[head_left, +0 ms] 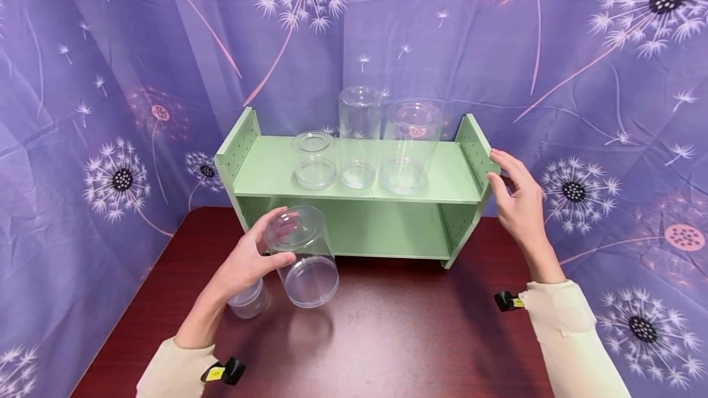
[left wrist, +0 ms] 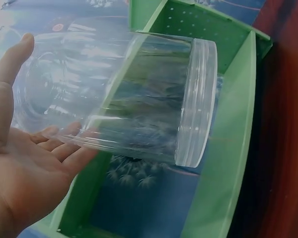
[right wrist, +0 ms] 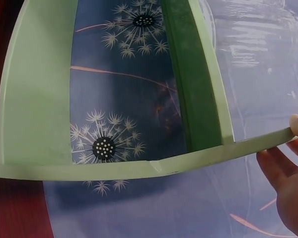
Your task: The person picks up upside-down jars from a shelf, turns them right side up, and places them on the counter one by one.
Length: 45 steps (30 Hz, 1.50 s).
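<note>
My left hand (head_left: 241, 268) grips a wide clear plastic jar (head_left: 311, 266) near its upper end, thumb on one side and fingers on the other. In the left wrist view the jar (left wrist: 154, 94) has a ridged clear band around its far end. It hangs tilted over the table, in front of the lower left of a light green two-tier shelf (head_left: 381, 229). At the shelf's right side panel (right wrist: 114, 171), my right hand (head_left: 520, 204) pinches the upper edge between thumb and fingers. A small clear jar (head_left: 250, 303) on the table is partly hidden behind my left wrist.
Along the upper tier stand a short clear jar (head_left: 315, 164), a tall narrow one (head_left: 359, 140) and a tall wide one (head_left: 410, 149). The dark red table (head_left: 398, 324) meets a purple dandelion-print curtain (head_left: 409, 29) behind and at both sides.
</note>
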{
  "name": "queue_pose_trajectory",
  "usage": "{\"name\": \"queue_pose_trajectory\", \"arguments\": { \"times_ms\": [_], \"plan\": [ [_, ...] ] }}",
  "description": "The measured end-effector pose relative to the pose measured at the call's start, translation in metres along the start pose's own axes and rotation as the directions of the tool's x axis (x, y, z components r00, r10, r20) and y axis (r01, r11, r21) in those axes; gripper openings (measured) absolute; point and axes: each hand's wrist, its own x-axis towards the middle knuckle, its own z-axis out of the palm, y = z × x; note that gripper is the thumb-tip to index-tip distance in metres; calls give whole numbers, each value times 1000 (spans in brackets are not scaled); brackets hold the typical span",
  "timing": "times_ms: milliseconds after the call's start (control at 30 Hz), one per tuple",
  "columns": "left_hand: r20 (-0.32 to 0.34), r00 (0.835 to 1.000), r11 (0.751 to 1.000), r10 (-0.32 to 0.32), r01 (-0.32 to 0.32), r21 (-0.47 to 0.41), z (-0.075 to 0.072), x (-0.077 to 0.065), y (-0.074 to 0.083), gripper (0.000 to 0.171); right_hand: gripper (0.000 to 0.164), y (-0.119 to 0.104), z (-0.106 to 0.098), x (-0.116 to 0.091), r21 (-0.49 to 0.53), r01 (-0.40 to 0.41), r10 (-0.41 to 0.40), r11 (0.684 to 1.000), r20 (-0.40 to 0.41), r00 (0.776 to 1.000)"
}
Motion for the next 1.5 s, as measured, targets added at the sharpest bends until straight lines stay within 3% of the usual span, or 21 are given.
{"name": "queue_pose_trajectory", "arguments": {
  "times_ms": [400,667,867,1033,1133,1333,1500],
  "plan": [
    [-23,998,995,-57,55,-86,28,1,-17,81,41,-6,0,-3,-29,-16,16,999,21,1000],
    [-42,997,988,-66,59,-141,43,2,-24,83,52,-10,-1,-12,-8,-108,108,994,16,994],
    [-53,998,987,-27,19,-159,53,2,-28,85,46,-10,-2,-29,49,-111,116,993,-106,988],
    [-60,998,984,-26,15,-176,59,-1,-32,85,35,-10,-2,-54,131,-82,112,988,-244,963],
    [-61,997,981,-36,24,-193,62,-1,-35,86,33,-2,-3,-72,194,-64,117,979,-275,954],
    [-72,995,972,-67,49,-230,69,0,-39,87,37,20,-2,-109,327,-108,174,939,-180,968],
    [-77,995,963,-70,48,-264,77,0,-45,87,43,21,3,-132,314,-179,205,933,-52,977]
  ]
}}
